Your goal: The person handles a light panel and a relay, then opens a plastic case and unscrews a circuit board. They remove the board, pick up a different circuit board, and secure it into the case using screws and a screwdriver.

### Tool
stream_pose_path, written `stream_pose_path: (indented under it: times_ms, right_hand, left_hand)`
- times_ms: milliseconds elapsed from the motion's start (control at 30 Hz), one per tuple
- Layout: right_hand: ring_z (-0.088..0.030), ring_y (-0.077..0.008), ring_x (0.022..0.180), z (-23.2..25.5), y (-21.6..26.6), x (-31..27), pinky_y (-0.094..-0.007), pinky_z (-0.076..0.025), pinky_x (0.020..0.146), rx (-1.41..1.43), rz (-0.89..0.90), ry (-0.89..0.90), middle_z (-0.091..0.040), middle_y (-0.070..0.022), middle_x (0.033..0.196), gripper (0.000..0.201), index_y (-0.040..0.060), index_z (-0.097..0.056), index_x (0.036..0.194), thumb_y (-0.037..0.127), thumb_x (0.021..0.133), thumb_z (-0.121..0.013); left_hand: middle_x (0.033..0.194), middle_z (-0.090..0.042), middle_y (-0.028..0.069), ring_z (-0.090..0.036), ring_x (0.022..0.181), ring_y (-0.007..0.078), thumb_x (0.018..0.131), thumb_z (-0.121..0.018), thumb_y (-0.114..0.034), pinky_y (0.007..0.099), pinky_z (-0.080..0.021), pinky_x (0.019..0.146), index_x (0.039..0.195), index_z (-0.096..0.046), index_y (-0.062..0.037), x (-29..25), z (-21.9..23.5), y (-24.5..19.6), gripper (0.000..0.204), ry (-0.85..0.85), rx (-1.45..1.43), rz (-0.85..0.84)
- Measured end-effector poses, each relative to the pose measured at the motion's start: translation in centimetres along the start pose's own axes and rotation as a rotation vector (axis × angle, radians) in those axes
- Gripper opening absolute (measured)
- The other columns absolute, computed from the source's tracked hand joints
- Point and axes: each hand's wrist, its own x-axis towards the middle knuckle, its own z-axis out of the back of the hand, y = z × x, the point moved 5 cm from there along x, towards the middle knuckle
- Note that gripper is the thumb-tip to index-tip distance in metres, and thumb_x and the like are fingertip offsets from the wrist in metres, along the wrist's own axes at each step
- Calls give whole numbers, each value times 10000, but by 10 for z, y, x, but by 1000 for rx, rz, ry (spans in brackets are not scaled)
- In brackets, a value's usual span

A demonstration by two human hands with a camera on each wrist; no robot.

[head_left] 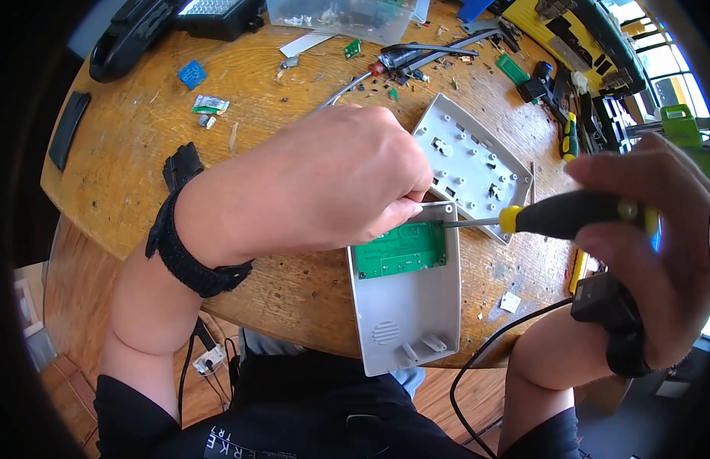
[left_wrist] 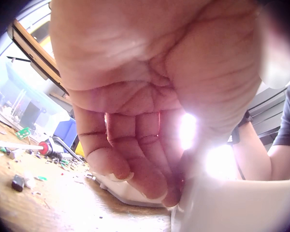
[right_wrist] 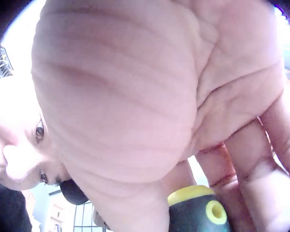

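A pale plastic casing half (head_left: pixel 408 310) lies at the table's front edge, its hollow side up. Inside its far end sits a green circuit board (head_left: pixel 401 256). My left hand (head_left: pixel 339 180) grips the casing's far rim, thumb at the wall and fingers curled down outside it; the hand covers part of that end. In my right hand (head_left: pixel 680 229) is a screwdriver (head_left: pixel 569 214) with a black and yellow handle, held between thumb and fingers. Its shaft lies nearly level in the head view, with the tip at the board's upper right corner. The right wrist view shows the handle's end (right_wrist: pixel 198 212) near the palm.
Another casing half (head_left: pixel 473 164) with posts lies just beyond. Farther back are a red-handled screwdriver (head_left: pixel 376 69), scattered debris and a clear plastic bin (head_left: pixel 343 23). A yellow tool case (head_left: pixel 554 34) stands back right. A black cable (head_left: pixel 477 356) runs past the front edge.
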Motion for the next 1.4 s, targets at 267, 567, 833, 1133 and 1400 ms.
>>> stream_pose_path:
  times_ms: [267,567,833,1133,1400]
  right_hand:
    - [-614,-186,739,-4,0,-1,-251,-485,613,-2,-27,-5,-677,-142,933,415,-54,-642,1038,49,674,-813]
    - [-615,-183,745,-4,-2,-1,-252,-485,618,-8,-51,-18,-676,-140,937,405,-52,-642,1038,51,682,-804]
    - [-615,-181,750,-4,-2,-1,-252,-485,622,-12,-64,-13,-676,-137,940,395,-50,-642,1037,52,688,-797]
    - [-616,-179,756,-2,-1,-2,-253,-484,626,-19,-78,-19,-675,-135,943,385,-48,-642,1037,53,696,-789]
    - [-616,-177,761,-1,-1,-3,-254,-484,630,-24,-87,-28,-675,-133,946,375,-46,-641,1036,55,703,-781]
  left_hand:
    - [719,-635,133,-623,656,285,760,-710,-85,355,-489,604,754,-663,14,0,1,0,110,-44,-34,-28]
    - [716,-635,129,-621,650,284,762,-710,-87,356,-489,596,752,-665,10,0,0,-1,108,-47,-17,-43]
    - [713,-630,126,-618,648,285,765,-710,-93,358,-486,594,749,-663,3,-1,1,-1,108,-34,-6,-38]
    - [709,-628,124,-616,647,285,766,-709,-96,359,-487,592,743,-661,1,0,1,-1,110,-43,-1,-39]
    - [710,-630,126,-618,650,289,763,-711,-102,362,-488,591,744,-663,-1,-1,2,-2,114,-53,1,-49]
